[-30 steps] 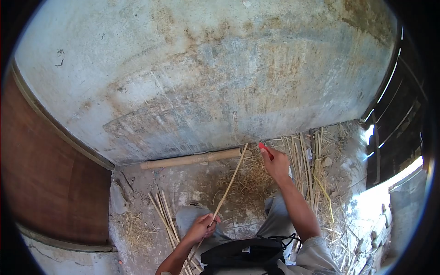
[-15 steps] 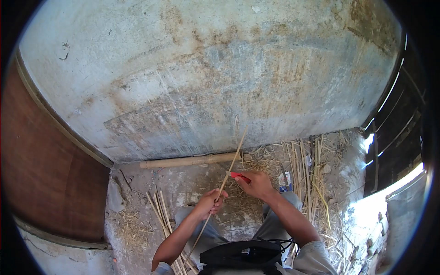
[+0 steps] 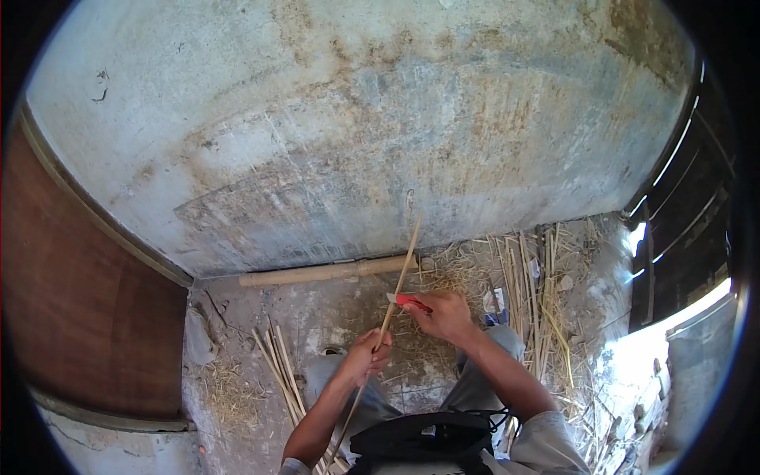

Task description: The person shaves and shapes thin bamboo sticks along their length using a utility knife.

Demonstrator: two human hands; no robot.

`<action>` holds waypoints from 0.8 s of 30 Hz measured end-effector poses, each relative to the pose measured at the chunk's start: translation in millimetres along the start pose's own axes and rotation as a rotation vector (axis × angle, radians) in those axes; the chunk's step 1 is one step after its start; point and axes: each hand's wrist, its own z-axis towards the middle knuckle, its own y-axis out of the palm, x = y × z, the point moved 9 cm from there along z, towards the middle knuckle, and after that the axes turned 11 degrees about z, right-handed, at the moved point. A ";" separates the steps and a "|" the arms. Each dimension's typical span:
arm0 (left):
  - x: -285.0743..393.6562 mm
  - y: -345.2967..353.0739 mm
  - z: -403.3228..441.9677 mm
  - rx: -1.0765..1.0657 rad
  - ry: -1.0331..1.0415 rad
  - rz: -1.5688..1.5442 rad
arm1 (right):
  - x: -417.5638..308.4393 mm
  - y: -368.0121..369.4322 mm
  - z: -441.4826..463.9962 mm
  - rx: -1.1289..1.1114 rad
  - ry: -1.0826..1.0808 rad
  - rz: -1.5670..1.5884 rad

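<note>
My left hand is closed around a long, thin bamboo strip. The strip slants from near my lap up towards the wall, its upper end free. In my right hand is a red-handled utility knife, gripped with the fingers wrapped round it. Its short blade meets the strip a little above my left hand; whether it is cutting in, I cannot tell.
A thick bamboo pole lies along the wall base. Bamboo strips lie at my left, and more strips at my right among shavings. A black bag rests at my lap. A brown panel stands left.
The bamboo strip has turned slightly more upright. My left hand has shifted slightly, while the knife stays against the strip. The camera view has moved a little.
</note>
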 end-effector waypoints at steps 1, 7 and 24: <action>-1.5 -2.0 -3.0 -0.002 -0.002 0.002 | 2.0 -2.0 0.3 0.002 0.003 0.000; -12.9 -1.8 -17.3 -0.014 -0.002 0.075 | 5.2 -26.7 10.8 0.033 0.084 -0.056; -40.8 -7.4 -71.0 0.070 -0.068 0.107 | 12.5 -40.8 8.4 0.143 0.126 -0.087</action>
